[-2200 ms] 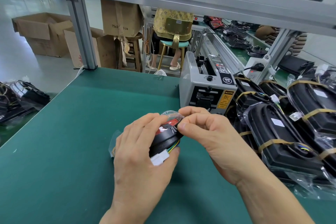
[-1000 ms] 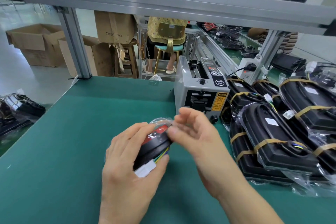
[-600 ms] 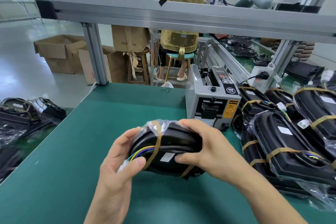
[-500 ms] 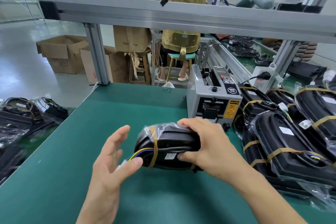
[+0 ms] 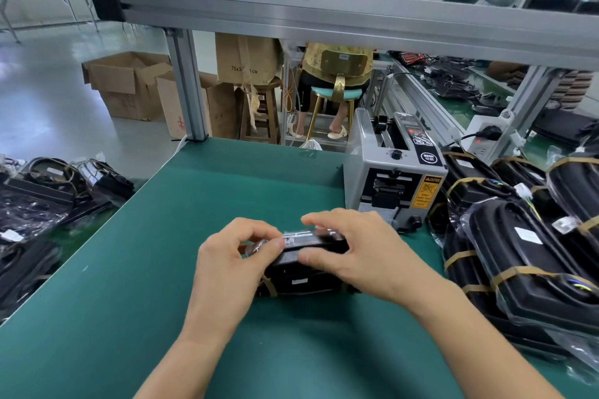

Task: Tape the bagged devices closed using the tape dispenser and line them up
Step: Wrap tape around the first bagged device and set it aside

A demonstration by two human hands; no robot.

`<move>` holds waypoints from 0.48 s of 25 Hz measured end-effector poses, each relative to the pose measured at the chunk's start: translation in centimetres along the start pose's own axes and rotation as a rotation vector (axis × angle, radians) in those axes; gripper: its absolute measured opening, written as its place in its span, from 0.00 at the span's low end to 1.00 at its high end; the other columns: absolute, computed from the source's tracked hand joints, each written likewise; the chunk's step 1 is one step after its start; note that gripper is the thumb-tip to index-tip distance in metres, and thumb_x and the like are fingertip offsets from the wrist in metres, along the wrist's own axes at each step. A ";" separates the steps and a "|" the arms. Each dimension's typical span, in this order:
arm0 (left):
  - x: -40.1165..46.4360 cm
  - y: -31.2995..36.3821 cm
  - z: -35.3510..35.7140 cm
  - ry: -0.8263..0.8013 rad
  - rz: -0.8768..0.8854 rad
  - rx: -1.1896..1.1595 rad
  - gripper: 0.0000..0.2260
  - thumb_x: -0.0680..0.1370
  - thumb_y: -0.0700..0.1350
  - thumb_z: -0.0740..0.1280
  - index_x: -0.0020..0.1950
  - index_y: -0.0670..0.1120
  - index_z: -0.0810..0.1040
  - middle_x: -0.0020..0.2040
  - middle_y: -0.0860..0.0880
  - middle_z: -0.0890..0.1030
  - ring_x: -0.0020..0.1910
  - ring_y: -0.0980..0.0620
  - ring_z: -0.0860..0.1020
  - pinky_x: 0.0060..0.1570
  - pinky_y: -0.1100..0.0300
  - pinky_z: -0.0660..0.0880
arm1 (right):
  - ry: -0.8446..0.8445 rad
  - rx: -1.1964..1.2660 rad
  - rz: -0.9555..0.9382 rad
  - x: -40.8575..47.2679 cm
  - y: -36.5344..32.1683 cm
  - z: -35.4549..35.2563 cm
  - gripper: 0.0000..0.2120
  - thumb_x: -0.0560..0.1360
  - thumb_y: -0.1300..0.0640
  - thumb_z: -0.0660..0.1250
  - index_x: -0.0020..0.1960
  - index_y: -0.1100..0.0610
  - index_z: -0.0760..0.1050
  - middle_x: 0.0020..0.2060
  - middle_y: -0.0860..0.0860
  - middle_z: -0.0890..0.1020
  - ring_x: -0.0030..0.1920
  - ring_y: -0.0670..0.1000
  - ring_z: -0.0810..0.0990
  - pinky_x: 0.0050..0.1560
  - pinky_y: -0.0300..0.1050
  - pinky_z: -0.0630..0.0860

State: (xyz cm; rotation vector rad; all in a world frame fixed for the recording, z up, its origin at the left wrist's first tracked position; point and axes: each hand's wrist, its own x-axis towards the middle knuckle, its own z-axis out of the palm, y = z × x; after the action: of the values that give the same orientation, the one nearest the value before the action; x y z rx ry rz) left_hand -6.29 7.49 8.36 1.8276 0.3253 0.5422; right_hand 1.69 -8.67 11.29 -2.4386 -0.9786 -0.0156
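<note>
Firmly grip the bagged device (image 5: 303, 269) with both hands: left hand (image 5: 227, 264) pinching the bag, right hand (image 5: 359, 251) clasping it. Align it with the taped row (image 5: 531, 256) at 3 o'clock.

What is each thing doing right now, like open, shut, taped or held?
Left hand: pinching the bag's end.
Right hand: gripping the bagged device.
Bagged device: on the table, taped.
Tape dispenser: untouched.
Pile of taped devices: stacked, right.

Bagged device (image 5: 303, 278) mostly covered by left hand (image 5: 227, 269) and right hand (image 5: 366, 256); its ends unseen. Taped devices (image 5: 531, 256) cut off at right edge. Dispenser (image 5: 393, 181) label print too small to read. Seated person's head cropped above.
</note>
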 end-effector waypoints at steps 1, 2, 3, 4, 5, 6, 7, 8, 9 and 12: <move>0.0 0.0 0.0 -0.003 -0.008 -0.008 0.09 0.72 0.40 0.72 0.37 0.53 0.81 0.38 0.56 0.82 0.39 0.51 0.79 0.42 0.53 0.75 | 0.027 0.068 0.013 0.1 0.1 -0.1 0.20 0.71 0.41 0.70 0.61 0.45 0.78 0.53 0.41 0.80 0.55 0.43 0.76 0.63 0.46 0.67; 0.0 0.1 0.2 0.003 -0.001 0.007 0.09 0.73 0.40 0.72 0.37 0.53 0.80 0.37 0.56 0.81 0.38 0.51 0.77 0.42 0.52 0.75 | 0.049 0.116 0.027 0.2 0.1 -0.1 0.16 0.72 0.43 0.70 0.58 0.45 0.80 0.53 0.40 0.81 0.54 0.41 0.77 0.62 0.45 0.69; 0.0 0.1 0.4 0.019 0.017 0.040 0.08 0.73 0.40 0.71 0.38 0.52 0.79 0.36 0.56 0.79 0.35 0.52 0.76 0.40 0.52 0.74 | 0.063 0.150 0.040 0.1 0.1 0.0 0.13 0.72 0.45 0.71 0.56 0.46 0.81 0.51 0.39 0.81 0.53 0.40 0.78 0.61 0.44 0.71; 0.0 0.2 0.6 0.041 0.040 0.081 0.08 0.74 0.40 0.70 0.37 0.52 0.78 0.35 0.57 0.78 0.33 0.53 0.73 0.39 0.53 0.73 | 0.074 0.180 0.053 0.1 0.2 0.1 0.11 0.72 0.47 0.72 0.54 0.47 0.83 0.50 0.39 0.82 0.52 0.40 0.78 0.60 0.44 0.72; 0.0 0.3 0.8 0.063 0.059 0.117 0.09 0.74 0.39 0.69 0.37 0.51 0.76 0.34 0.57 0.77 0.32 0.53 0.72 0.38 0.54 0.72 | 0.080 0.207 0.070 0.0 0.2 0.2 0.09 0.71 0.48 0.73 0.51 0.47 0.83 0.48 0.39 0.83 0.51 0.40 0.79 0.58 0.44 0.73; 0.1 0.4 1.0 0.076 0.070 0.141 0.09 0.74 0.39 0.69 0.37 0.51 0.76 0.33 0.57 0.77 0.32 0.53 0.71 0.38 0.54 0.71 | 0.084 0.238 0.091 0.0 0.2 0.2 0.07 0.71 0.49 0.74 0.48 0.46 0.84 0.46 0.40 0.84 0.49 0.40 0.80 0.57 0.45 0.74; 0.2 0.3 1.1 0.077 0.073 0.148 0.09 0.74 0.39 0.68 0.37 0.51 0.75 0.32 0.56 0.76 0.32 0.53 0.71 0.38 0.54 0.70 | 0.083 0.274 0.119 0.2 0.1 0.2 0.04 0.71 0.50 0.74 0.45 0.46 0.84 0.43 0.40 0.84 0.47 0.40 0.81 0.56 0.47 0.75; 0.4 0.2 1.2 0.069 0.065 0.140 0.09 0.74 0.38 0.68 0.37 0.50 0.75 0.32 0.56 0.76 0.33 0.53 0.72 0.38 0.55 0.70 | 0.074 0.304 0.149 0.4 -0.1 0.0 0.01 0.70 0.51 0.74 0.42 0.46 0.83 0.40 0.41 0.85 0.45 0.40 0.81 0.54 0.48 0.76; 0.5 0.1 1.1 0.057 0.051 0.116 0.09 0.74 0.38 0.68 0.38 0.50 0.75 0.33 0.55 0.77 0.33 0.53 0.72 0.37 0.57 0.70 | 0.061 0.312 0.181 0.7 -0.2 -0.1 0.02 0.70 0.51 0.74 0.39 0.46 0.83 0.38 0.42 0.85 0.43 0.41 0.82 0.53 0.49 0.77; 0.5 -0.7 0.5 -0.006 0.029 0.001 0.13 0.75 0.33 0.66 0.40 0.51 0.75 0.35 0.54 0.78 0.33 0.55 0.73 0.37 0.65 0.70 | -0.006 0.278 0.280 1.6 -0.6 -0.5 0.04 0.69 0.52 0.73 0.35 0.49 0.82 0.32 0.43 0.83 0.39 0.45 0.80 0.50 0.49 0.78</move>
State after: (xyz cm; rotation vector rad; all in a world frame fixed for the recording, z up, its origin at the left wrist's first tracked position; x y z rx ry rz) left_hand -5.54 7.49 7.70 1.8374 0.2951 0.5567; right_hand 2.58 -7.52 12.26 -2.2936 -0.5894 0.2099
